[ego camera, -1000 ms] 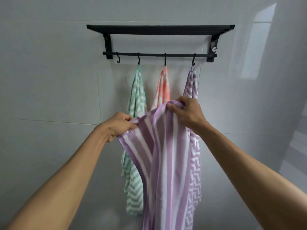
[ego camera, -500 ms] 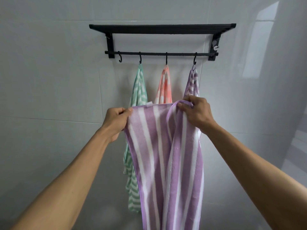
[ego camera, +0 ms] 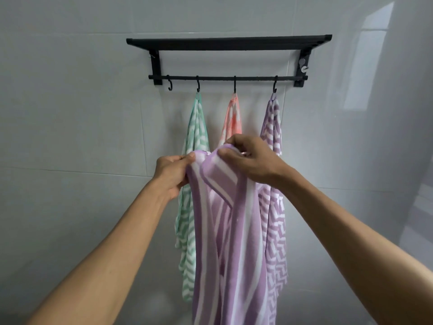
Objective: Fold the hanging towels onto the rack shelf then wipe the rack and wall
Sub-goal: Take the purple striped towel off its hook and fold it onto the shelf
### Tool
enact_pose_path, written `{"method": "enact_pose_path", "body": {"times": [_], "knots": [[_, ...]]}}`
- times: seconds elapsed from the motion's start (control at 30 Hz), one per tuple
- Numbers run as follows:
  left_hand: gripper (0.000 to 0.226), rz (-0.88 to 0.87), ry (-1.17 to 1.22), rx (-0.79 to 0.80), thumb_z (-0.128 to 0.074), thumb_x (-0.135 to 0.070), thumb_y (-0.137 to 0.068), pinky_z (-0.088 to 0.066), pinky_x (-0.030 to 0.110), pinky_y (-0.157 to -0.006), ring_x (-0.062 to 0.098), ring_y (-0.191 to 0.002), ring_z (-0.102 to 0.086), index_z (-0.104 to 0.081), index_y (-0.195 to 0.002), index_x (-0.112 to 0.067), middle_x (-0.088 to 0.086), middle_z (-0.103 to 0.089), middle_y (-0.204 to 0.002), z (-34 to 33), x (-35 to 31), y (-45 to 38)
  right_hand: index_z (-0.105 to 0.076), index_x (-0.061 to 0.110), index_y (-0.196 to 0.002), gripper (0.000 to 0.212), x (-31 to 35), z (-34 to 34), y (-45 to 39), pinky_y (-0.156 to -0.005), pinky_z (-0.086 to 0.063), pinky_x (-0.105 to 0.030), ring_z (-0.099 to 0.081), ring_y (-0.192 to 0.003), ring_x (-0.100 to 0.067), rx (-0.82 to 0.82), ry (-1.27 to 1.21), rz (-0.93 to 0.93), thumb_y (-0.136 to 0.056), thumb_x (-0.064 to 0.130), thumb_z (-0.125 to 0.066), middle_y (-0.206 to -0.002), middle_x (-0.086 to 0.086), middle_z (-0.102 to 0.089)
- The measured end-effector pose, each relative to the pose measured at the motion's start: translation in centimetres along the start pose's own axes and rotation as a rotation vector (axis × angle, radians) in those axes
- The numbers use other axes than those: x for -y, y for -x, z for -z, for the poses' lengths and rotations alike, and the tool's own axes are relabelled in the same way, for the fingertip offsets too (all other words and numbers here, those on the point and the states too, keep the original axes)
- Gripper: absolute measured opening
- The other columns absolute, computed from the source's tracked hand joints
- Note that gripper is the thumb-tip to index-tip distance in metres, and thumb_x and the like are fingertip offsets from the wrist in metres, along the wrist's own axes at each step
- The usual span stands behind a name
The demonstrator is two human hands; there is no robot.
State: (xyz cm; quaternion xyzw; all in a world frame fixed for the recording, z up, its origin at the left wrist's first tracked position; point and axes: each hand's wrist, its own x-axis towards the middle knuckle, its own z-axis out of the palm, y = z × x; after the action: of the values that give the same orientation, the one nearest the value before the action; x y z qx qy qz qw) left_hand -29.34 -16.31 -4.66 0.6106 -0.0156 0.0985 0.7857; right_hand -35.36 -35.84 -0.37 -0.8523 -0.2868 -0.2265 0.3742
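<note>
Nearest to me, at chest height:

1. My left hand, thumb and forefinger pinching one top corner of the purple striped towel. Grasping, not slack.

2. My right hand, fingers curled over the other top corner, which is turned over toward the left one. Also grasping. Both corners lie almost touching, so the upper edge is gathered rather than stretched.

3. Purple striped towel itself: held clear of the rack, hanging straight down from my fingers. Long axis vertical, stripes running with it, lower end out of view below. By my reckoning it is being doubled lengthwise, and the fold is only begun.

Beyond the hands, against the wall:

4. Green zigzag towel, on the second hook from the left, hanging behind my left hand.

5. Coral towel, on the third hook, mostly hidden behind my hands.

6. Purple zigzag towel, on the fourth hook, behind my right wrist.

7. Empty hook, leftmost on the bar.

8. Rack shelf, black, above the bar, up and away from both hands and about equally far from each. Its top surface is not visible from here. The folded towel would have to travel upward and forward to reach it.

9. Grey tiled wall.
</note>
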Motion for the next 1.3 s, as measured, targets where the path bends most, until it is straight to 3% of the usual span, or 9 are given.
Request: {"method": "enact_pose_path", "body": {"times": [0.13, 0.3, 0.43, 0.57, 0.73, 0.87, 1.0, 1.1, 1.3], "knots": [[0.017, 0.008, 0.034, 0.153, -0.069, -0.012, -0.093, -0.054, 0.024, -0.052, 0.019, -0.06, -0.063, -0.073, -0.099, 0.003, 0.011, -0.072, -0.075, -0.7, -0.3, 1.1, -0.069, 0.014, -0.088, 0.022, 0.1, -1.4, -1.1, -0.066, -0.05, -0.026, -0.06, -0.071, -0.005, -0.063, -0.016, -0.004, -0.094, 0.035, -0.07, -0.079, 0.005, -0.067], [0.025, 0.016, 0.083, 0.279, -0.06, -0.016, -0.099, -0.061, 0.028, -0.065, 0.018, -0.072, -0.07, -0.071, -0.115, 0.001, 0.014, -0.074, -0.096, -0.5, -0.5, 1.4, -0.065, 0.01, -0.089, 0.038, -1.9, -3.4, -2.2, -0.06, -0.046, -0.026, -0.059, -0.067, -0.014, -0.153, -0.065, -0.122, -0.089, 0.047, -0.073, -0.081, -0.007, -0.07], [0.026, 0.019, 0.112, 0.341, -0.057, -0.016, -0.101, -0.061, 0.029, -0.069, 0.02, -0.078, -0.072, -0.07, -0.116, 0.001, 0.016, -0.074, -0.1, -0.1, -0.5, 1.5, -0.065, 0.012, -0.093, 0.03, -2.3, -4.5, -2.4, -0.062, -0.042, -0.024, -0.056, -0.066, -0.011, -0.226, -0.101, -0.188, -0.092, 0.041, -0.07, -0.079, 0.0, -0.066], [0.037, -0.013, 0.104, 0.458, -0.07, -0.013, -0.084, -0.061, 0.027, -0.08, 0.019, -0.086, -0.073, -0.069, -0.117, 0.003, 0.014, -0.075, -0.105, 0.4, -0.3, 1.6, -0.065, 0.011, -0.094, 0.027, -2.6, -4.7, -2.8, -0.056, -0.039, -0.021, -0.054, -0.061, -0.008, -0.266, -0.12, -0.219, -0.094, 0.038, -0.069, -0.075, 0.003, -0.063], [0.032, -0.156, -0.094, 0.389, -0.068, 0.009, -0.084, -0.06, 0.024, -0.074, 0.017, -0.083, -0.075, -0.068, -0.116, 0.004, 0.012, -0.077, -0.095, 0.7, 0.0, 1.6, -0.066, 0.01, -0.091, 0.026, -2.4, -5.0, -3.3, -0.049, -0.039, -0.013, -0.051, -0.054, -0.004, -0.259, -0.159, -0.212, -0.092, 0.035, -0.071, -0.069, 0.004, -0.062], [0.02, -0.329, -0.326, 0.232, -0.064, 0.01, -0.09, -0.059, 0.02, -0.072, 0.006, -0.068, -0.071, -0.07, -0.108, 0.006, -0.005, -0.075, -0.075, 1.5, -1.0, 0.0, -0.067, 0.002, -0.089, 0.04, -2.8, -3.4, -2.5, -0.051, -0.044, -0.025, -0.055, -0.058, -0.012, -0.092, -0.165, -0.223, -0.088, 0.041, -0.077, -0.07, -0.004, -0.066], [0.024, -0.413, -0.46, 0.168, -0.064, 0.008, -0.092, -0.054, 0.016, -0.069, -0.002, -0.061, -0.065, -0.069, -0.085, -0.014, -0.012, -0.072, -0.065, 3.2, -2.8, -1.0, -0.073, 0.002, -0.086, 0.053, -4.1, -1.7, -0.5, -0.065, -0.056, -0.031, -0.066, -0.068, -0.016, 0.164, -0.102, -0.341, -0.083, 0.055, -0.075, -0.078, -0.008, -0.072], [0.021, -0.461, -0.514, 0.106, -0.064, 0.006, -0.092, -0.052, 0.023, -0.073, 0.007, -0.067, -0.064, -0.069, -0.085, -0.013, 0.0, -0.072, -0.075, 3.9, -3.8, -1.7, -0.077, 0.004, -0.092, 0.063, -5.5, -1.4, 1.0, -0.083, -0.061, -0.038, -0.074, -0.085, -0.029, 0.41, -0.054, -0.488, -0.076, 0.065, -0.071, -0.091, -0.009, -0.078], [0.023, -0.454, -0.63, -0.031, -0.064, 0.003, -0.092, -0.055, 0.041, -0.09, 0.021, -0.081, -0.064, -0.07, -0.085, -0.018, 0.013, -0.072, -0.09, 6.9, -4.4, -4.2, -0.06, 0.02, -0.12, 0.068, -7.9, 0.0, 3.4, -0.102, -0.049, -0.037, -0.06, -0.108, -0.021, 0.674, 0.438, -0.618, -0.077, 0.072, -0.068, -0.119, 0.003, -0.063]]}}
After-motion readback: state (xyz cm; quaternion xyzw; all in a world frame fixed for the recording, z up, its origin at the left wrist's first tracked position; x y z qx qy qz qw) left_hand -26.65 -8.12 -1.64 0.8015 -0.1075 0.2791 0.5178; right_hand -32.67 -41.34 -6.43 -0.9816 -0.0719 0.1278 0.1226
